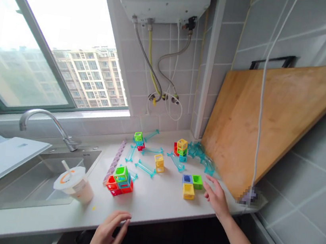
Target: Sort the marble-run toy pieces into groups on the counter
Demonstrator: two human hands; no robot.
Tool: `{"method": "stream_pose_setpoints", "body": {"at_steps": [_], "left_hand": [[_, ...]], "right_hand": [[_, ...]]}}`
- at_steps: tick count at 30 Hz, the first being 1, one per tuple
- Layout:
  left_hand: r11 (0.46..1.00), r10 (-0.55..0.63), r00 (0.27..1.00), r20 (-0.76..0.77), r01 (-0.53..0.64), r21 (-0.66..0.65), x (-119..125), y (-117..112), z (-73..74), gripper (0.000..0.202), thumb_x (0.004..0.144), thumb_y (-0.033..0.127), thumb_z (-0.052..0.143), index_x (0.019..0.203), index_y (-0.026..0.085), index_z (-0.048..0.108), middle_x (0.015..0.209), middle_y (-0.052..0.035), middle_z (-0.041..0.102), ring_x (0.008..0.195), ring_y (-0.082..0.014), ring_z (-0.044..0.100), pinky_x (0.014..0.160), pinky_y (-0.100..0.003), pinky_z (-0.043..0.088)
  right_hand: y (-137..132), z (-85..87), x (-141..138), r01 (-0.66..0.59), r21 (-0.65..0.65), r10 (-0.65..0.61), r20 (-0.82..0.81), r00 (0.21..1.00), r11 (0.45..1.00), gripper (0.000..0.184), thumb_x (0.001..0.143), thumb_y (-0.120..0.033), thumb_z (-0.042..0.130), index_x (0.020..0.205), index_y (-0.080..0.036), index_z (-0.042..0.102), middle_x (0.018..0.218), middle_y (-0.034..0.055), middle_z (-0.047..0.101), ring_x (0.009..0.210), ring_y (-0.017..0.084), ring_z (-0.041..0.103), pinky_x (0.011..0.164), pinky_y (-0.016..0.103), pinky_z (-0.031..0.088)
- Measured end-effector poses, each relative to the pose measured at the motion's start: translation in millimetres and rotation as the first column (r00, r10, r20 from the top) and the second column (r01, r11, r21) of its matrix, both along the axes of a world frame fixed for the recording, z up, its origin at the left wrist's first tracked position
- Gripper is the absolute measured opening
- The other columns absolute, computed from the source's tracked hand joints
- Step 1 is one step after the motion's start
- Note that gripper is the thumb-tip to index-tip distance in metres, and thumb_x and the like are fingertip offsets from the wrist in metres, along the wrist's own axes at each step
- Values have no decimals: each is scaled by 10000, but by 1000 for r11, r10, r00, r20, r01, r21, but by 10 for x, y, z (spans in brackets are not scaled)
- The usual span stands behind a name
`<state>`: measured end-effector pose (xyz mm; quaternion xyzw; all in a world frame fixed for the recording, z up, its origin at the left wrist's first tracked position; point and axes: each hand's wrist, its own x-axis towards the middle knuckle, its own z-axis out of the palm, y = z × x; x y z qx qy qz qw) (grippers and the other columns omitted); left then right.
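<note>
My right hand (215, 196) is just right of a small cluster of hollow plastic cubes, its fingers apart and nothing in them. That cluster has a blue cube (187, 179), a green cube (197, 181) and a yellow cube (188, 191); the fingertips are near the green one. At the counter's front edge my left hand (110, 231) hovers with bent fingers, thumb apart, holding nothing visible. Beyond it stands a stack of red, teal and green cubes (120, 181). Farther back are a yellow cube piece (159, 163) and two more coloured stacks (181, 149) (138, 140).
Teal track pieces (145, 168) lie scattered across the white counter (152, 200), with more curved ones (202, 156) heaped at the back right. A lidded drink cup (74, 186) with a straw stands beside the sink (37, 185). A large wooden board (271, 120) leans against the right wall.
</note>
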<state>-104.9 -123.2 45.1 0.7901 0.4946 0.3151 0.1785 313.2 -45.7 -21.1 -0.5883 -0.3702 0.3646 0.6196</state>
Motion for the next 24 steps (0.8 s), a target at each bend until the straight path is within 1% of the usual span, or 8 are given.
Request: {"method": "stream_pose_setpoints", "body": {"at_steps": [2, 5, 8, 10, 14, 17, 20, 24], "left_hand": [[996, 78, 997, -15, -77, 49, -149, 12, 150, 157, 958, 365, 575, 1054, 300, 681, 1072, -97, 726, 976, -278, 707, 858, -414, 600], [987, 112, 992, -57, -105, 123, -288, 129, 418, 218, 954, 389, 585, 1124, 278, 663, 1122, -90, 722, 1014, -270, 699, 850, -403, 602], [972, 82, 985, -154, -45, 229, -260, 323, 712, 272, 927, 390, 638, 1169, 265, 649, 1171, -86, 713, 1079, -269, 678, 943, -420, 563], [962, 24, 971, -237, 42, 271, -101, 476, 903, 246, 943, 374, 619, 1157, 260, 660, 1162, -79, 714, 1093, -258, 670, 994, -414, 526], [968, -125, 880, -458, 210, 139, 481, 851, 1134, 264, 978, 413, 538, 1144, 257, 671, 1166, -75, 713, 1049, -248, 676, 931, -379, 527], [990, -5, 777, -630, 94, 109, 925, 1245, 1081, 338, 946, 416, 559, 1220, 237, 646, 1205, -117, 695, 1187, -327, 604, 956, -449, 489], [995, -3, 752, -659, 67, 72, 1221, 1698, 886, 587, 833, 418, 690, 1356, 181, 561, 1281, -194, 650, 1209, -393, 581, 947, -488, 478], [1000, 12, 734, -679, 4, 22, 1408, 2232, 601, 874, 662, 413, 817, 1423, 149, 478, 1329, -245, 611, 1237, -434, 566, 952, -490, 471]], "right_hand": [[-27, 9, -2, 46, 41, -46, 2, 999, 998, 425, 762, -600, 717, 874, -191, 695, 570, 1, 586, 425, 135, 462, 407, 260, 371], [-66, 48, -1, -70, 59, 69, 14, 998, 996, 569, 804, -674, 631, 484, -232, 471, 435, -16, 418, 408, 126, 347, 405, 280, 284], [-103, 107, -4, -237, 12, 236, 69, 969, 971, 631, 795, -691, 636, 427, -252, 371, 408, -38, 322, 423, 119, 269, 433, 287, 225], [-112, 145, -9, -303, -17, 304, 105, 947, 953, 637, 793, -682, 640, 420, -256, 350, 407, -55, 268, 434, 114, 222, 451, 285, 184], [-95, 182, -15, -338, -23, 338, 139, 931, 941, 622, 784, -636, 662, 413, -260, 332, 425, -64, 240, 462, 113, 190, 474, 277, 168], [-72, 172, -24, -316, 0, 312, 170, 935, 949, 609, 817, -602, 624, 410, -257, 330, 431, -65, 234, 475, 112, 194, 482, 270, 193], [-51, 161, -37, -290, 21, 279, 215, 936, 957, 614, 839, -586, 597, 408, -247, 321, 442, -69, 210, 484, 104, 197, 486, 261, 197], [-11, 152, -27, -272, 29, 255, 265, 930, 962, 606, 862, -573, 569, 428, -231, 320, 463, -70, 201, 500, 96, 217, 486, 249, 184]]}}
